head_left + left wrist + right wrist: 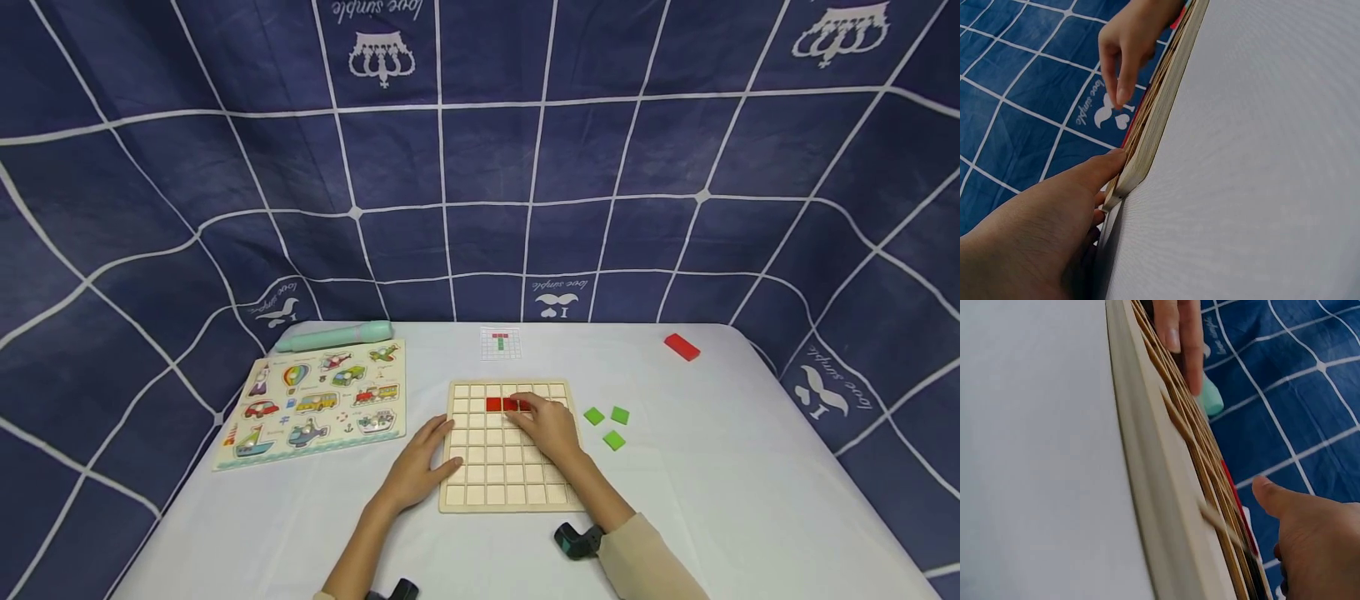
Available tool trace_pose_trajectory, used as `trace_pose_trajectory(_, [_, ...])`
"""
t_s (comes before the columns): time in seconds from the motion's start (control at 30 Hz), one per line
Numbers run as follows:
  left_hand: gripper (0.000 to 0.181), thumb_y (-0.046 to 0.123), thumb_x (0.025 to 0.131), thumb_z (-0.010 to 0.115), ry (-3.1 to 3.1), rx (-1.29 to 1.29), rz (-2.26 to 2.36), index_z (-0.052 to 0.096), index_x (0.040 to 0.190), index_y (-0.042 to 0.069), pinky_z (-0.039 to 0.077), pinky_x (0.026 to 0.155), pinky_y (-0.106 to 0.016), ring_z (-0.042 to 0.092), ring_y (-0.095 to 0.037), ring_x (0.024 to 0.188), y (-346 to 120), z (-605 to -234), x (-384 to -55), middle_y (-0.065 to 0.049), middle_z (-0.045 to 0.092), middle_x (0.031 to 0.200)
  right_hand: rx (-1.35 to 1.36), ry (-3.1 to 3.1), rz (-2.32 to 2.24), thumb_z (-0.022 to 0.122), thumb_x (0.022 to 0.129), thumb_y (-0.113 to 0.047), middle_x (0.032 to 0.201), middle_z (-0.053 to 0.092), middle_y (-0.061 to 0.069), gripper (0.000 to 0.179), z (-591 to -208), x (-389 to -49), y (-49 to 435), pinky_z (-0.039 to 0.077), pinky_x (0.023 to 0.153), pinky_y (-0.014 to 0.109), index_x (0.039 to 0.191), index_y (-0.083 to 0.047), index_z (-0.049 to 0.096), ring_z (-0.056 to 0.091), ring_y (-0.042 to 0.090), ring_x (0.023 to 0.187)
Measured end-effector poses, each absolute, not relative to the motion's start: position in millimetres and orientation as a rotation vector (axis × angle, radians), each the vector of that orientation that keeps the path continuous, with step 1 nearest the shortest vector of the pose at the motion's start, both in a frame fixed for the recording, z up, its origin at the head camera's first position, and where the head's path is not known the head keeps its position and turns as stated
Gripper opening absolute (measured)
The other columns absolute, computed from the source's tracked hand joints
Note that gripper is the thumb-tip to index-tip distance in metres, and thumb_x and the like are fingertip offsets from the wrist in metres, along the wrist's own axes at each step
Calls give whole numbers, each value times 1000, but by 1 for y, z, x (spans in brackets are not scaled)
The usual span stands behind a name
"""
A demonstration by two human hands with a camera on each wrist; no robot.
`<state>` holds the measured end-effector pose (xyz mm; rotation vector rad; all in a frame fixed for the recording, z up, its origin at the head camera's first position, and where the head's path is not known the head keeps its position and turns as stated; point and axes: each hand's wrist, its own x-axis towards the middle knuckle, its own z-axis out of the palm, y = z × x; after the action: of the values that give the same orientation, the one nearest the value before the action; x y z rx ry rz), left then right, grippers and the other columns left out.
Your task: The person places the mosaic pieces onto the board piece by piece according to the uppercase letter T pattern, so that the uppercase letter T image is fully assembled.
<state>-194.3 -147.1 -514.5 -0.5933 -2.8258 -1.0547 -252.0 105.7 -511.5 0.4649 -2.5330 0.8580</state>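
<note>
1. Our right grip (547,425), fingers released, hovers just over the red tiles (493,404), which sit side by side in the grid board (485,457), second row down.
2. Our left grip (415,468) rests, relaxed, against the board's left edge, apart from those tiles.
3. Green tiles (594,416) lie right of the board.

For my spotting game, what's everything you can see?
Table: one, white, centre
Grid board: one, pale wooden, middle of table
Red tiles: at least two, red, on the board, partly hidden
Green tiles: three, green, right of the board
Red block: one, red, far right
Pattern card: one, mostly white, beyond the board
Picture puzzle: one, multicoloured, left
Tube: one, mint green, behind puzzle
Cloth: count unclear, navy and white, behind table
Devices: two, black, bottom of head view
Sleeves: two, beige, bottom edge
Hands: two, bare, left hand on the board's left edge, right hand over red tiles
</note>
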Motion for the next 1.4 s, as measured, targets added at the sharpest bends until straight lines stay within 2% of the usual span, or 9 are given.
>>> trace_pose_trajectory(0.67, [65,39,87,61,-2836,-588,-1024,39,140,9,29,103,-48,29,-30,133,-147,-515,-195,-10,31,146,230,-2555,723,77,75,-34,47,33,-9,36,-515,-231,214,22,38,23,103,-13,70,27,6,42])
trace_pose_trajectory(1.17, [65,41,87,61,-2833,-594,-1035,39,140,9,30,103,-48,29,-29,133,-146,-515,-196,-9,31,146,218,-2539,715,77,74,-29,48,34,-9,32,-518,-230,226,23,38,24,101,-12,70,29,6,41])
trace_pose_trajectory(1.4, [66,41,87,61,-2829,-596,-1044,40,140,9,30,103,-49,29,-30,133,-146,-515,-196,-11,31,146,159,-2667,685,75,75,-37,49,35,-6,40,-520,-229,226,24,41,26,104,-9,69,32,10,45])
